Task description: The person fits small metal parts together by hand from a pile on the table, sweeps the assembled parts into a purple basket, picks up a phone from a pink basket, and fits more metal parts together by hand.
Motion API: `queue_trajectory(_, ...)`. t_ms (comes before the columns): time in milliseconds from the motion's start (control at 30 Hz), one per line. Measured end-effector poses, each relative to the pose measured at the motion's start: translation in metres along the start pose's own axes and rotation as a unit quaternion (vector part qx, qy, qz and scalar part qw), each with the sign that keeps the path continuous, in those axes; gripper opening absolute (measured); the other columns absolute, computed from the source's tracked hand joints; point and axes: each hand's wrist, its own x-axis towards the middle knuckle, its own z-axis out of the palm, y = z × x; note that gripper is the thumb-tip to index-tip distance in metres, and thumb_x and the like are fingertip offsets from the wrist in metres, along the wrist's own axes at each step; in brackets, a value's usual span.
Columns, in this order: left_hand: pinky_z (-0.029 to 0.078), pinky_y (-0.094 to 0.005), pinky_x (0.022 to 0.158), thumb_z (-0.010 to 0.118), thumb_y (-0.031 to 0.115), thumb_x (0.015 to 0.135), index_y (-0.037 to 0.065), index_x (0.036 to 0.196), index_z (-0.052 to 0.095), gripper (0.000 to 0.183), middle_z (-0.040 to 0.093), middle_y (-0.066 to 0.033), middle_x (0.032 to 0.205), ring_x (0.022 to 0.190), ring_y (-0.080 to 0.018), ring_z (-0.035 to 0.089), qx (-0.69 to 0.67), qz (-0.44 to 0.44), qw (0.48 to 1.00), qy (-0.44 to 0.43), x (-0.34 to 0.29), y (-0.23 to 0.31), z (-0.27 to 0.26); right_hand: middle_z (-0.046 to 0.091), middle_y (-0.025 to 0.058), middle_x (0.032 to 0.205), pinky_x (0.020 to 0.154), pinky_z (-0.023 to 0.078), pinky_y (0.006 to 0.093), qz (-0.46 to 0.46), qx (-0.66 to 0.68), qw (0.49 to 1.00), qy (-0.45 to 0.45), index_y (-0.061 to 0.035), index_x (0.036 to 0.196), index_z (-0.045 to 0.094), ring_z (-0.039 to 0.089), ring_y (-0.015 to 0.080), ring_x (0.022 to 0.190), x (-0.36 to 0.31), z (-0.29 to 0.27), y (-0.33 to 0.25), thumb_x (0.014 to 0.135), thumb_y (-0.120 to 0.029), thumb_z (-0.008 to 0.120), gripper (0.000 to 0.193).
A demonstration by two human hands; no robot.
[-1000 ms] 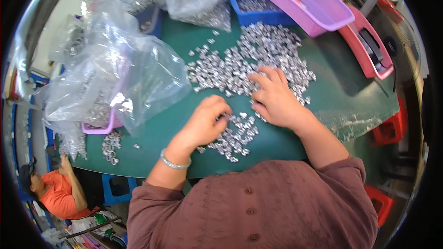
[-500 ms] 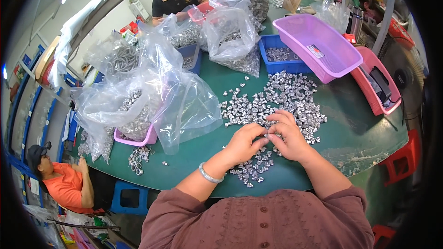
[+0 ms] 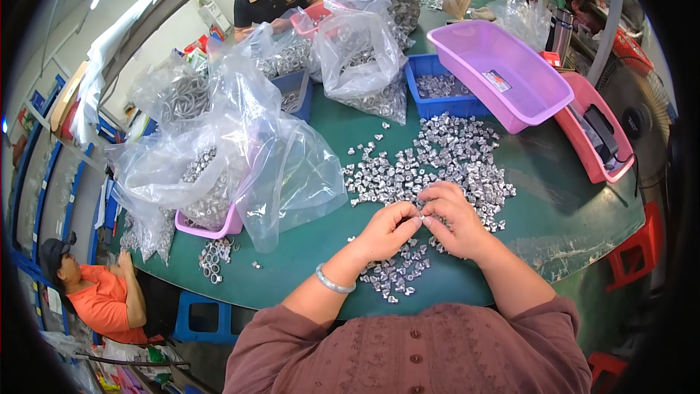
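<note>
In the head view, the left hand point(image 3: 385, 235) and the right hand point(image 3: 458, 225) meet at their fingertips, thumbs and forefingers pinched on a small metal piece point(image 3: 422, 217) – mostly hidden by the fingers, with a shiny bit showing between them. A bracelet point(image 3: 335, 280) circles the wrist behind the left hand. Just beyond both hands, a wide pile of metal parts point(image 3: 467, 149) spreads over the green table point(image 3: 576, 215); a smaller heap point(image 3: 394, 276) lies on the near side of the hands, between the forearms.

To the left of the left hand sits a clear plastic bag point(image 3: 288, 182), with a pink tray point(image 3: 211, 233) at its lower edge and loose rings point(image 3: 213, 263) near that tray. Past the right hand, beyond the wide pile, stands a blue tray point(image 3: 456, 107), overlapped by a purple basket point(image 3: 503, 73) – and farther right is a red tray point(image 3: 592, 142) holding a dark object point(image 3: 602, 131)
</note>
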Motion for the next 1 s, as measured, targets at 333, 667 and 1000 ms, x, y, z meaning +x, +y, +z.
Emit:
queue_trajectory(333,0.042,-0.0272,0.064,0.055,0.013,0.095,0.002,0.094,0.058,0.011,0.053,-0.0027,0.08,0.071,-0.0092,0.048,0.063,0.078,0.995,0.011,-0.01,-0.002,0.0,0.06,0.0116,0.116,0.1,0.04,0.0474,-0.01,0.005,1.0,0.002,-0.0045,0.093,0.061,0.049,0.0376,0.118,-0.002,0.005,-0.004,0.083,-0.004,0.066,0.011)
queue_trajectory(667,0.045,-0.0236,0.079,0.048,0.014,0.1,-0.001,0.103,0.061,0.02,0.06,-0.0008,0.09,0.086,-0.008,0.055,-0.082,-0.046,0.995,-0.02,-0.007,-0.005,-0.003,0.061,0.0142,0.109,0.095,0.042,0.0442,-0.003,0.046,0.999,0.019,-0.002,0.089,0.06,0.053,0.0342,0.109,0.002,0.004,-0.001,0.084,-0.003,0.063,0.006)
queue_trajectory(1000,0.045,-0.0239,0.08,0.048,0.012,0.099,0.0,0.104,0.061,0.018,0.059,-0.0002,0.09,0.086,-0.0083,0.055,-0.085,-0.057,0.994,-0.03,-0.008,-0.006,-0.006,0.06,0.0131,0.11,0.094,0.043,0.0429,0.001,0.038,0.999,0.014,-0.0015,0.091,0.061,0.052,0.0329,0.109,0.001,0.005,0.0,0.084,-0.002,0.064,0.007)
